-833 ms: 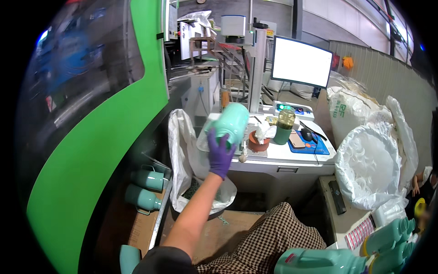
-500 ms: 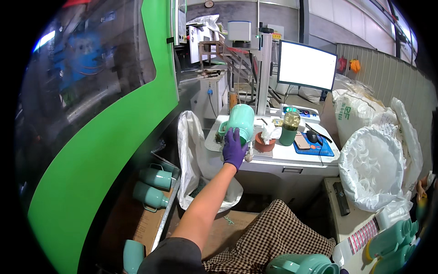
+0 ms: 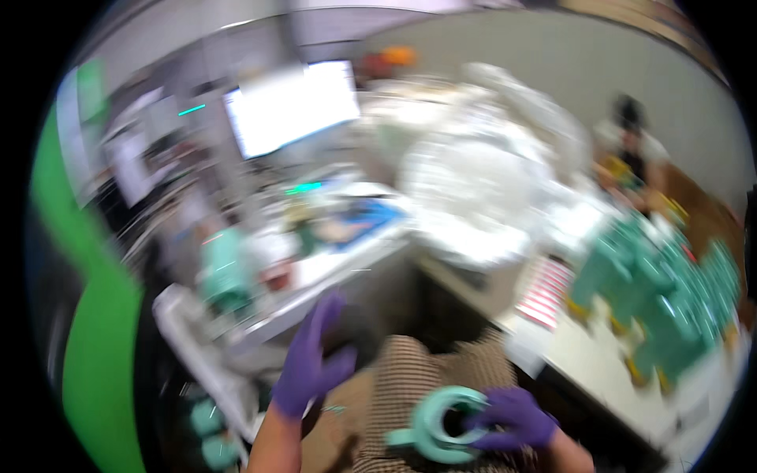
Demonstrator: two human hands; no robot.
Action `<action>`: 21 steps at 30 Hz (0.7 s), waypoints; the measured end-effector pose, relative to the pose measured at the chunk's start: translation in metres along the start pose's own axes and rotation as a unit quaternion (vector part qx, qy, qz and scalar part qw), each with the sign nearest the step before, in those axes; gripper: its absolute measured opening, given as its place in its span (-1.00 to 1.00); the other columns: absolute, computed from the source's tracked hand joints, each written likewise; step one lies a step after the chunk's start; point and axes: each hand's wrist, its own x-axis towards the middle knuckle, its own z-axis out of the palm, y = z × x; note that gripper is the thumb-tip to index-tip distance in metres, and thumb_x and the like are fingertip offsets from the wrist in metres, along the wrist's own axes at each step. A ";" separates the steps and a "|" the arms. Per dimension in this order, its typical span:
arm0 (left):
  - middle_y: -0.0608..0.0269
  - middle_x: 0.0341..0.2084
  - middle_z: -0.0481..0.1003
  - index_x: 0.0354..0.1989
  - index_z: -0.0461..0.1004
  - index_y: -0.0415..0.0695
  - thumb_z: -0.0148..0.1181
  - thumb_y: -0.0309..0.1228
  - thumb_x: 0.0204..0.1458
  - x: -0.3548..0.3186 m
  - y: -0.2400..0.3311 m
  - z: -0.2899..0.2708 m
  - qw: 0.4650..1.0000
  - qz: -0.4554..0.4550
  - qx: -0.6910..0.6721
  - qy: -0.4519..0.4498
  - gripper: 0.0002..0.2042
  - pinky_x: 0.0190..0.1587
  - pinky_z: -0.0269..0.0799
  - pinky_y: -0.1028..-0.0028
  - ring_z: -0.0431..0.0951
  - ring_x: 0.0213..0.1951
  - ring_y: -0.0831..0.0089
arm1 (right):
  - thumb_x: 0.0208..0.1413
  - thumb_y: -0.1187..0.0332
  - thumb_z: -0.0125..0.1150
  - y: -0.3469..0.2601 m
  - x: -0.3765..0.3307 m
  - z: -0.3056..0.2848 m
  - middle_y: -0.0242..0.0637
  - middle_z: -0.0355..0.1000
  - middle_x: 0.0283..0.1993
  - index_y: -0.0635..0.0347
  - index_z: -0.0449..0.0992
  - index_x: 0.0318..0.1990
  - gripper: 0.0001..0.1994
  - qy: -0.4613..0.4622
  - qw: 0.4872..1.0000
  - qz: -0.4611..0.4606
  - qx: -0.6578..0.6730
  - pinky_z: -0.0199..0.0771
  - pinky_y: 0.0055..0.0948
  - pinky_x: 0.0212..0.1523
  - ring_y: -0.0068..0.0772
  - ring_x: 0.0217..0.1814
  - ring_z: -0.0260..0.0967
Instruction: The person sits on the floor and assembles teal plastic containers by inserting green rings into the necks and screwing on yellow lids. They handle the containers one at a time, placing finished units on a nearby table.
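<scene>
Screen (image 3: 293, 106), bags (image 3: 481, 169) — green parts (image 3: 658, 288).

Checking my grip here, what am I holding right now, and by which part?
The right hand grips a mint-green ring-shaped part by its right rim. The left hand is open, holding nothing.

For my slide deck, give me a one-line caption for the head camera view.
Motion-blurred view: gloved right hand holds a mint-green ring part, gloved left hand is raised empty.

I see a bright monitor (image 3: 293, 106) above a cluttered worktop (image 3: 347, 256), what looks like bunched clear plastic bags (image 3: 481, 189) through the blur, and a green panel (image 3: 95, 347) at left.
</scene>
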 end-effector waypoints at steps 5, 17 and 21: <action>0.00 0.16 0.48 0.24 0.41 -0.27 0.57 -0.33 -0.20 -0.032 0.075 0.095 0.940 0.057 -0.049 -0.334 -0.25 0.24 0.38 0.28 0.52 0.13 0.18 | 0.25 0.13 0.25 -0.010 0.068 0.045 -0.12 0.48 -0.01 0.01 0.52 0.10 -0.66 0.047 0.988 -0.087 0.119 0.51 -0.11 0.00 0.03 0.00 0.48; 0.05 -0.02 0.50 0.23 0.38 -0.24 0.07 -0.24 0.34 -0.025 -0.037 0.023 0.947 -0.168 0.057 -0.267 -0.60 0.06 0.41 0.23 0.48 -0.01 0.22 | -0.25 -0.10 0.51 -0.241 -0.257 -0.237 -0.07 0.60 -0.21 0.09 0.68 -0.23 -0.49 -0.003 0.390 0.736 -0.554 0.56 -0.12 -0.06 0.00 -0.06 0.57; 0.05 -0.01 0.50 0.25 0.37 -0.24 0.12 -0.24 0.31 -0.042 -0.069 0.026 0.951 -0.277 -0.113 -0.078 -0.57 0.10 0.40 0.23 0.48 0.03 0.21 | -0.33 -0.29 0.55 -0.297 -0.376 -0.209 -0.20 0.67 -0.11 0.08 0.74 -0.19 -0.33 -0.149 0.188 0.929 -0.283 0.56 -0.25 0.04 -0.14 -0.04 0.60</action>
